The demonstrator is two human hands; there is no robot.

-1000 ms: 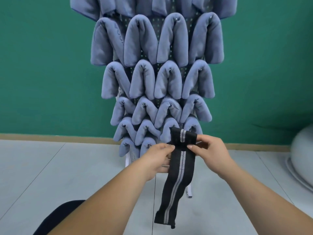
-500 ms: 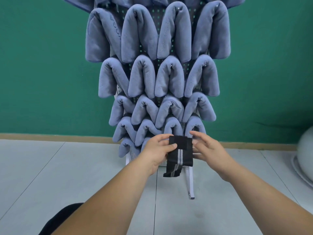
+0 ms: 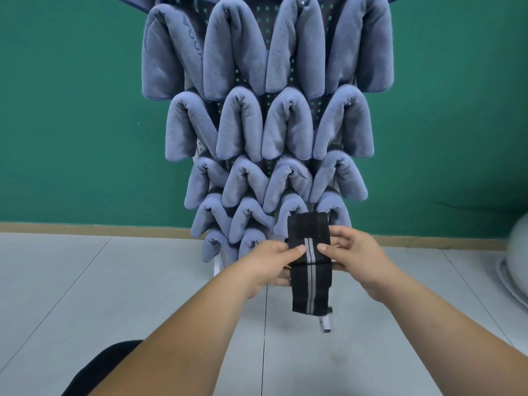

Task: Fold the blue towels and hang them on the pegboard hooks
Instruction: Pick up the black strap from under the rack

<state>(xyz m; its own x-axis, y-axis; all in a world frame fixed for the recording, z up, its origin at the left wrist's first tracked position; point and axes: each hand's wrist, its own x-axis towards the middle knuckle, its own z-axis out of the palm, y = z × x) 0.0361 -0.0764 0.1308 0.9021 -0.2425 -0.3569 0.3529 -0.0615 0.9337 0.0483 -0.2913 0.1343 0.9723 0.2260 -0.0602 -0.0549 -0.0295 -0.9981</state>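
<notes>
Several folded blue towels (image 3: 288, 127) hang in rows over hooks on a perforated pegboard (image 3: 264, 11), covering most of it. In front of the bottom row I hold a folded black cloth with two grey stripes (image 3: 311, 278). My left hand (image 3: 271, 261) pinches its left edge and my right hand (image 3: 354, 255) pinches its right edge, thumbs on the front face. The cloth's upper part stands above my fingers, the lower part hangs down. It hides part of the lowest right towel.
The pegboard stands on a white frame with a foot (image 3: 325, 324) on the grey tiled floor (image 3: 85, 281). A green wall (image 3: 71, 110) with a tan skirting lies behind. A pale rounded object (image 3: 517, 252) sits at the right edge, a dark shape (image 3: 108, 364) at bottom left.
The long black cloth, hanging far down a second ago, was folded short and is now longer again, held by both hands. The view has moved closer to the pegboard.
</notes>
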